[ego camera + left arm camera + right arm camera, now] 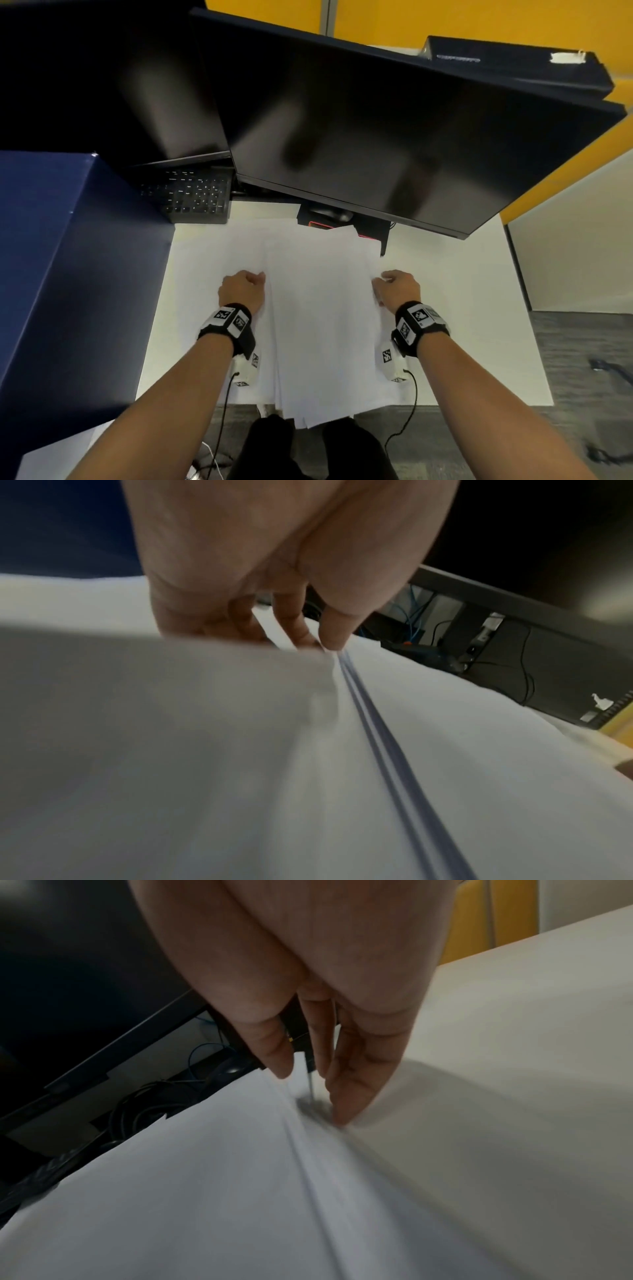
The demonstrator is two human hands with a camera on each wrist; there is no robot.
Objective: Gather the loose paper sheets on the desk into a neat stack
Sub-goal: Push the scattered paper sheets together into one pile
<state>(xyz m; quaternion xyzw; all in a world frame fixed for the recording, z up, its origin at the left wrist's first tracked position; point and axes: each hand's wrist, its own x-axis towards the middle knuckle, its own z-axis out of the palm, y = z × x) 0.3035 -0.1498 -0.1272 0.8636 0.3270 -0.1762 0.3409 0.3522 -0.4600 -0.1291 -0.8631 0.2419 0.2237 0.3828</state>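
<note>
1. Both forearms reach forward from the bottom of the head view, each wrist wrapped in a black band (228,325) carrying square printed markers.
2. Between the two hands lies the paper stack (322,318), white sheets roughly squared, its near end hanging past the desk (455,308) edge toward the person.
3. At the stack's left long edge, the left hand (242,291) is knuckles up, wrist straight, fingers curled downward.
4. From the left wrist camera, the thumb and fingers (298,631) of that hand pinch the sheet edges together; layered edges run back from the fingertips as thin dark lines.
5. More white sheets spread out to the outer side of the left hand's fingers, lying flat on the desk.
6. On the right long edge, the right hand (399,289) mirrors that pose, knuckles up and fingers bent down.
7. Seen from the right wrist, its thumb sits on top of the stack while the fingers (356,1085) press against the side, gripping the edge between them.
8. Beyond both sets of fingertips stands a dark monitor (394,137), with a black keyboard (191,195) beyond and left of the left hand.
</note>
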